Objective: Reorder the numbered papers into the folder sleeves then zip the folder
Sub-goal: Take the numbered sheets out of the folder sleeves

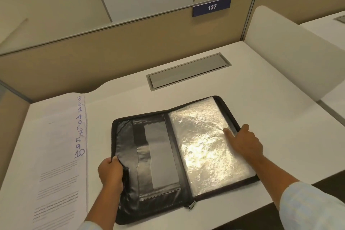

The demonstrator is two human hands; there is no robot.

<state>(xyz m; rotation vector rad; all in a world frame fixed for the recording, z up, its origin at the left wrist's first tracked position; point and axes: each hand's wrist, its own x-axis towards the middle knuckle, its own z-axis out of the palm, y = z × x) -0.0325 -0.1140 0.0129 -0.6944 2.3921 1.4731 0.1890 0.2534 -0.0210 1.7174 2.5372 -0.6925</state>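
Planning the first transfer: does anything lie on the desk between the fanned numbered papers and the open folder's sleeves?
Nothing visible does. Bare white desk separates the fanned stack of numbered white papers from the open black zip folder, whose clear plastic sleeves lie exposed. Only the right hand touches their outer edge.

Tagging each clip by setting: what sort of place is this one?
Most likely an office cubicle or numbered study carrel: tan partition panels wall in a white desk, a blue plate reading 137 hangs on the partition, and a metal cable hatch is set into the desktop.
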